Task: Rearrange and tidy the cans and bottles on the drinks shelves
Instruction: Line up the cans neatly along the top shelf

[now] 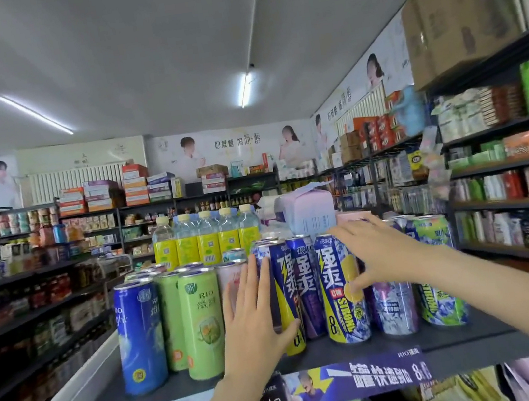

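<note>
- Cans stand upright in a cluster on our top shelf [453,349], a dark board whose front edge carries a purple price strip [354,382].
- Our left hand [254,319] lies at 7 o'clock of the cluster, fingers straight and together, palm flat against the side of a blue-and-yellow can [287,297]; the thumb touches that can low down.
- Our right hand [378,251] reaches in from 4 o'clock, fingers spread over the rim of the lemon can [341,288], thumb pressing its front; we cannot tell whether the fingers curl behind it.
- Between these two cans a purple can [307,283] stands, touching both.
- At 9 o'clock a blue can [139,334] and two green cans [202,321] stand just beside each other, the blue one nearest the shelf's left edge.
- At 3 o'clock a lilac can [396,307] and a green-and-blue can [438,269] close the row; bare board shows right of them.
- A band of bare board runs between the front cans and the shelf lip.
- At 12 o'clock, behind the cans, yellow-labelled bottles [208,240] form a row, with a pale box [306,211] to their right.
</note>
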Demonstrator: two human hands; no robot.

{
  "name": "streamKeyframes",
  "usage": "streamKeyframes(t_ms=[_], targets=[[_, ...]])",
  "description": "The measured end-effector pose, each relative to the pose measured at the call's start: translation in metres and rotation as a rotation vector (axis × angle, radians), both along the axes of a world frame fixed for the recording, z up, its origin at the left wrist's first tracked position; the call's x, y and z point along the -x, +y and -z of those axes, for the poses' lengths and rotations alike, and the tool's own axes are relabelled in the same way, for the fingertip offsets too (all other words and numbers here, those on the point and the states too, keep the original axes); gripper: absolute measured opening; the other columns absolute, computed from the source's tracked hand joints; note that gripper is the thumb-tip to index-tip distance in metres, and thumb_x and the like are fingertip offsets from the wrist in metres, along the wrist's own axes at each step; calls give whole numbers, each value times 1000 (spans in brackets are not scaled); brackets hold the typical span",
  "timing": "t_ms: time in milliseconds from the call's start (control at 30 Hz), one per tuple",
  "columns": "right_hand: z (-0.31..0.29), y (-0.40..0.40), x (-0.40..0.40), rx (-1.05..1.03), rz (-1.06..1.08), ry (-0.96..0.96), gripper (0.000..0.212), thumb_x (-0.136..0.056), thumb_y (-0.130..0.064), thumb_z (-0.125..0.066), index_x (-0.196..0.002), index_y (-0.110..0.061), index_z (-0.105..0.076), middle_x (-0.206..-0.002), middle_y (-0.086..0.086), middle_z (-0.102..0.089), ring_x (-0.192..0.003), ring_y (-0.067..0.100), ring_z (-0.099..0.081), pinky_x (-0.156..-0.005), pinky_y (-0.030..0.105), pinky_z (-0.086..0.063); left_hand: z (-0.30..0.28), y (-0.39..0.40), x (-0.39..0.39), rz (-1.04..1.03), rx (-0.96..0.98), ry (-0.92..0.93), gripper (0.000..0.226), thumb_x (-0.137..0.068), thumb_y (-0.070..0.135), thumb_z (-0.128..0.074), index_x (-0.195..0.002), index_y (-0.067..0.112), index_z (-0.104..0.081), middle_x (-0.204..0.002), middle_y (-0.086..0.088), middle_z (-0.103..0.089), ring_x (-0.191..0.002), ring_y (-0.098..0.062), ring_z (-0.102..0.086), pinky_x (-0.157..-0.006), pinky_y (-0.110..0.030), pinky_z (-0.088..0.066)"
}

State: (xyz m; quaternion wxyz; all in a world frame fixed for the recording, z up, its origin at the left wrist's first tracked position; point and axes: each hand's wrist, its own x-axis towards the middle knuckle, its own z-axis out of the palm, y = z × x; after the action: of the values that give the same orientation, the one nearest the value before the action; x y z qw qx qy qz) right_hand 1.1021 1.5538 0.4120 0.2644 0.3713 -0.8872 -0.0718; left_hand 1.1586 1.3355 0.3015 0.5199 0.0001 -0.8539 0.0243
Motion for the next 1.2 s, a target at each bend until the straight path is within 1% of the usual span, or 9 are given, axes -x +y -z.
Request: streamKeyframes(t_ms=[133,400,533,600,800,900,1000,1067,1200], targets=[[10,-15,4,26,35,129,81,-70,-55,-71,-129,-13,-34,-129,0,-45,-126,19,-39,-114,33,-10,-2,-5,0,-22,61,2,107,-62,63,-57,-148,14,-18,-153,-10,-23,-140,-20,-20,-111,-44,-13],[6,-20,3,49,19,95,78,-67,-51,-75,-121,-10,-37,-125,4,-47,-125,23,-39,-114,33,-11,-1,-6,0,-10,50,-7,103,-64,62,-56,-148,14,-20,-153,-12,-23,-137,-22,-23,-111,-43,-9],[7,-18,2,86,-4,54,85,-66,-49,-78,-128,-8,-36,-131,6,-44,-126,25,-36,-112,31,-12,-2,-7,-1,14,61,-15,107,-63,60,-66,-148,17,-17,-154,-14,-20,-136,-22,-26,-111,-43,-6],[7,-15,4,97,-22,49,90,-64,-52,-78,-130,-9,-35,-131,6,-44,-126,25,-36,-113,31,-9,-3,-6,-3,-6,74,-22,112,-60,61,-71,-148,18,-17,-153,-15,-21,-134,-25,-34,-111,-45,-7],[7,-17,0,29,33,80,95,-67,-61,-71,-136,-9,-30,-138,7,-41,-134,24,-32,-116,39,2,-6,4,0,-101,82,-44,126,-46,68,-76,-146,15,-21,-149,-20,-29,-124,-28,-50,-104,-47,-33],[3,-36,-3,31,-3,95,100,-73,-61,-66,-146,-13,-18,-146,5,-34,-137,22,-30,-116,44,4,-7,5,0,-128,79,-44,126,-44,70,-75,-145,14,-25,-148,-19,-32,-122,-29,-52,-105,-44,-33],[5,-55,-1,10,-16,101,97,-76,-58,-65,-148,-16,-15,-150,2,-30,-139,21,-26,-116,51,4,-1,-1,-4,-99,108,-15,121,-47,67,-75,-145,14,-29,-147,-19,-32,-125,-32,-47,-109,-45,-17],[9,-61,1,13,4,102,96,-77,-56,-65,-148,-18,-14,-149,3,-31,-139,22,-26,-114,53,5,7,-6,-11,-87,129,-16,112,-55,65,-71,-146,16,-28,-148,-16,-32,-129,-29,-39,-110,-46,-15],[17,-62,2,113,-28,115,93,-78,-54,-65,-148,-23,-13,-150,2,-27,-140,19,-21,-116,51,5,10,-24,-32,-65,77,20,72,-82,48,-48,-144,17,-31,-146,-12,-32,-133,-28,-31,-112,-45,-15]])
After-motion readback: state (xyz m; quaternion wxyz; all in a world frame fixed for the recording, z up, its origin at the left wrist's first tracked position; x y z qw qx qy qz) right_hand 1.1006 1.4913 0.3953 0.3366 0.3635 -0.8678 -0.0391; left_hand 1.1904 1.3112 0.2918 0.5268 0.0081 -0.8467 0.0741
